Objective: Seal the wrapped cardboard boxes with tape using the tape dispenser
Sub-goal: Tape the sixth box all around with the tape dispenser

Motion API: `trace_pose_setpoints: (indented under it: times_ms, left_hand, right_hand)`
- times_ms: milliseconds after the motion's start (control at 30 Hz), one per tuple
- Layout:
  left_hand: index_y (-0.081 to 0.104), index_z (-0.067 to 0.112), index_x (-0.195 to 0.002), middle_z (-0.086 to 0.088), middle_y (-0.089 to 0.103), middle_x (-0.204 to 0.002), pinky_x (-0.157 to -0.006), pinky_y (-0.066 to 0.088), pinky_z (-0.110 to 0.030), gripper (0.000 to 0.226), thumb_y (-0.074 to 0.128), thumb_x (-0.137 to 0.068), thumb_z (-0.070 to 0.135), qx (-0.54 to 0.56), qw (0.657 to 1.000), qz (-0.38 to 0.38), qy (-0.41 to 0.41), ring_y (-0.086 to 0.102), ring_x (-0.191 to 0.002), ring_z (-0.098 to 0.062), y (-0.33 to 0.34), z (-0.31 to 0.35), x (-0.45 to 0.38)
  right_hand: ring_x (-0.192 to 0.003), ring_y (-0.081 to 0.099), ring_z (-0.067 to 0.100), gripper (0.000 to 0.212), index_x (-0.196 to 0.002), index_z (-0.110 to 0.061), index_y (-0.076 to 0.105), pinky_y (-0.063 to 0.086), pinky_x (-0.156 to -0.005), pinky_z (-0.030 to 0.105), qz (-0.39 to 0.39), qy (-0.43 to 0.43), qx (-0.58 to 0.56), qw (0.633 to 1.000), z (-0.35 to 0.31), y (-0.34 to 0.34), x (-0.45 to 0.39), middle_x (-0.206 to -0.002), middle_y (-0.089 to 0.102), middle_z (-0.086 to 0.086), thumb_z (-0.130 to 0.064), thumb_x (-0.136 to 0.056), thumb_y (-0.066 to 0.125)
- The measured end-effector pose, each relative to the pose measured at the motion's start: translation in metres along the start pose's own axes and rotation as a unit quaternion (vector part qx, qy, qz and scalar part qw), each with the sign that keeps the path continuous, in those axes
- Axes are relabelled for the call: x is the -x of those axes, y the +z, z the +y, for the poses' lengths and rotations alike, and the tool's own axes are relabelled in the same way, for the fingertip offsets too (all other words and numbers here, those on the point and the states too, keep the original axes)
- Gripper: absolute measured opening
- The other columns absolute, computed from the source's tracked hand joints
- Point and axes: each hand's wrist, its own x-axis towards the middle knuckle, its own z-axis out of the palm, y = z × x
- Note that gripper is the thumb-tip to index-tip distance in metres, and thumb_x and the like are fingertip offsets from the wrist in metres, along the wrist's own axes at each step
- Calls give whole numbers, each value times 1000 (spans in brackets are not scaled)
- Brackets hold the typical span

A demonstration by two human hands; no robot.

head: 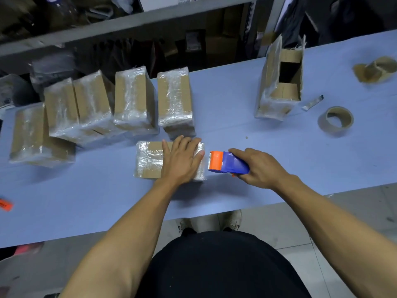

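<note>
A wrapped cardboard box [149,160] lies flat on the blue table [279,160] in front of me. My left hand [182,160] presses on its right half with straight, spread fingers. My right hand [260,167] grips a blue and orange tape dispenser [227,163], whose orange head sits just off the box's right edge. Several more wrapped boxes stand behind, among them one [175,100] just beyond my left hand and another [133,100] to its left.
An open-topped wrapped box [279,80] stands at the back right. A brown tape roll [335,121], a crumpled tape wad [374,69] and a small foil scrap [312,102] lie to the right. An orange object [5,204] is at the left edge. Shelving runs behind the table.
</note>
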Motion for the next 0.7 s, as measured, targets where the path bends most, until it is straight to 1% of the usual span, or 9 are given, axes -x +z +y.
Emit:
trace_pose_setpoints:
  times_ms: [67, 133, 200, 267, 400, 467, 533, 600, 700]
  left_hand:
    - [43, 28, -145, 3, 48, -138, -116, 2, -66, 48, 29, -104, 49, 2, 1000, 5, 2, 31, -140, -21, -1, 1, 2]
    - [42, 30, -145, 3, 48, -135, -116, 2, -66, 48, 29, -104, 50, -4, 1000, 6, -4, 32, -137, -20, -1, 4, 2]
    - [41, 30, -146, 3, 48, -133, -115, 2, -68, 47, 29, -104, 49, -7, 1000, 5, -8, 33, -135, -21, 0, 6, 2]
    - [41, 30, -145, 3, 49, -132, -115, 3, -69, 47, 29, -104, 48, -7, 1000, 8, -6, 33, -133, -21, 0, 7, 2]
    - [42, 29, -144, 2, 49, -134, -116, 3, -68, 46, 29, -104, 47, 0, 1000, 6, -10, 33, -133, -22, -1, 7, -1]
    - [43, 29, -143, 2, 50, -133, -116, 3, -67, 46, 29, -104, 47, -3, 1000, 9, -21, 34, -132, -22, 1, 10, 3]
    - [43, 30, -145, 3, 50, -132, -116, 4, -65, 46, 29, -104, 48, 2, 999, 18, -44, 35, -132, -22, 1, 10, 8]
    - [42, 33, -146, 2, 51, -135, -115, 14, -62, 49, 28, -104, 54, -16, 999, 0, -47, 38, -132, -23, -7, 6, 3]
    - [48, 37, -143, 2, 57, -140, -103, 31, -47, 61, 40, -93, 71, -22, 996, -81, -16, 46, -130, -28, -26, -16, -11]
  right_hand:
    - [-85, 58, 26, 56, -134, -30, 47, 38, -61, 29, -5, -4, 77, 997, -14, -7, -11, -95, 57, 2, -38, -82, 67]
    - [-73, 53, 28, 45, -123, -27, 53, 30, -58, 28, 5, -11, 153, 988, -30, -15, -21, -85, 51, 1, -30, -78, 63]
    - [-64, 44, 28, 37, -111, -24, 55, 27, -57, 29, 9, -3, 202, 979, -47, -22, -29, -77, 43, 0, -24, -74, 60]
    - [-62, 41, 28, 33, -105, -21, 54, 26, -56, 30, 9, 18, 218, 976, -60, -25, -31, -76, 41, 1, -22, -73, 60]
    - [-64, 43, 28, 34, -107, -18, 52, 28, -58, 30, 22, 67, 229, 971, -79, -15, -26, -79, 44, 4, -22, -74, 62]
    - [-71, 52, 28, 34, -107, -16, 53, 29, -60, 30, 10, 70, 252, 965, -94, -7, -32, -87, 56, 6, -21, -75, 65]
    - [-82, 61, 28, 35, -109, -15, 54, 30, -62, 31, 2, 68, 263, 962, -102, 4, -38, -97, 61, 7, -21, -77, 67]
    - [-85, 61, 30, 41, -115, -17, 52, 30, -62, 31, 18, 76, 248, 965, -97, 8, -38, -99, 61, 8, -22, -77, 67]
    - [-78, 60, 32, 49, -124, -21, 50, 32, -59, 29, 56, 122, 182, 974, -76, 16, -23, -92, 58, 7, -26, -77, 63]
